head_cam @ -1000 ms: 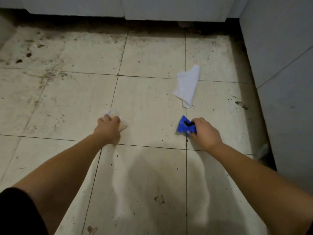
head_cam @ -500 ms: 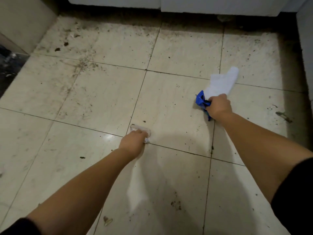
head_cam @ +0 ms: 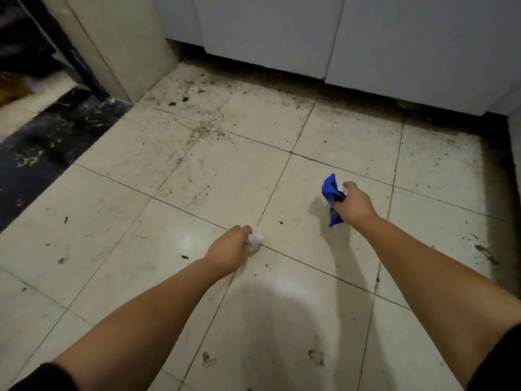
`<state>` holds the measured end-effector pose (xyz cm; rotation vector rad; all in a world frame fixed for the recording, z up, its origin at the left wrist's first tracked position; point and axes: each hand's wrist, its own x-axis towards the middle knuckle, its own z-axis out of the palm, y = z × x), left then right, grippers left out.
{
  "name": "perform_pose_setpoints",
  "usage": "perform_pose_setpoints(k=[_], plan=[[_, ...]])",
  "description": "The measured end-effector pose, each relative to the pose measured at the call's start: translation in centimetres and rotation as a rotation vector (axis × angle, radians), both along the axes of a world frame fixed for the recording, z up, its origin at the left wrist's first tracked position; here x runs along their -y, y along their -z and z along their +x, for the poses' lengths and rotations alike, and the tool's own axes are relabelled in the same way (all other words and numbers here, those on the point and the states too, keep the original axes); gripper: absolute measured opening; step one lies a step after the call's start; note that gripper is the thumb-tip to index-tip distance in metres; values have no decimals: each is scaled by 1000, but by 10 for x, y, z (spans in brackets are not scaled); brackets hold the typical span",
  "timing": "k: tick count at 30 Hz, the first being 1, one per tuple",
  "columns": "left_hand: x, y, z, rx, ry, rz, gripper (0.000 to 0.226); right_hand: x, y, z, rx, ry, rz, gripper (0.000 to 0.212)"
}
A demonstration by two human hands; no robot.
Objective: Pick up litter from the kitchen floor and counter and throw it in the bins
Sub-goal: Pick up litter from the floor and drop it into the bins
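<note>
Two bare hands are extended over a pale tiled floor (head_cam: pixel 141 249), each closed on a piece of litter. Left hand (head_cam: pixel 228 251) is clenched around a small white crumpled scrap (head_cam: pixel 255 239), only a corner of which shows past the fingers; it sits just above a grout line near the middle of the floor. Right hand (head_cam: pixel 355 204) is fisted on a crumpled blue wrapper (head_cam: pixel 330 191), which sticks out above and below the grip, with a bit of white paper (head_cam: pixel 343 187) pinched alongside it at the top of the fist. The wrapper casts a shadow on the tile to its left, so it is held clear of the floor. Both forearms are bare, with dark sleeves at the frame's lower corners. Floor condition: heavily speckled with dark crumbs and grit, thickest along the base of the white cabinets (head_cam: pixel 324 38) at the far side. A small brownish scrap (head_cam: pixel 208 359) lies on the near tile between the arms, and another fragment (head_cam: pixel 486 253) lies near the right edge. A dark marbled threshold strip (head_cam: pixel 56 142) runs along the left, beside a cream-coloured pillar (head_cam: pixel 112 43).
</note>
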<state>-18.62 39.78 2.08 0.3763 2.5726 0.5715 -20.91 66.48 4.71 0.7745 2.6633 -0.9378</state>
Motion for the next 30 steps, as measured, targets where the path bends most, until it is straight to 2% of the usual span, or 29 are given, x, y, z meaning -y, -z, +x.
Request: perform_pose_setpoints(k=[7, 12, 16, 22, 24, 26, 28, 30], plan=[[114, -86, -6, -229, -263, 197, 9, 175, -96, -31, -116, -301, -221, 13], [248, -151, 15, -381, -437, 210, 12, 325, -154, -25, -192, -508, -418, 9], [367, -194, 39, -514, -633, 198, 13, 461, -185, -13, -232, -708, -464, 19], [528, -221, 98, -631, -876, 165, 10, 640, -204, 32, -203, -992, -556, 12], [572, -212, 125, -613, -925, 100, 12, 688, -198, 49, -179, -1105, -483, 19], [605, -194, 150, -562, -940, 30, 12, 727, -184, 68, -156, -1252, -309, 26], [625, -173, 170, -439, -943, -59, 17, 755, -164, 87, -124, -1390, -68, 33], [634, -153, 183, -270, -960, -107, 25, 772, -139, 99, -24, -1430, 115, 45]])
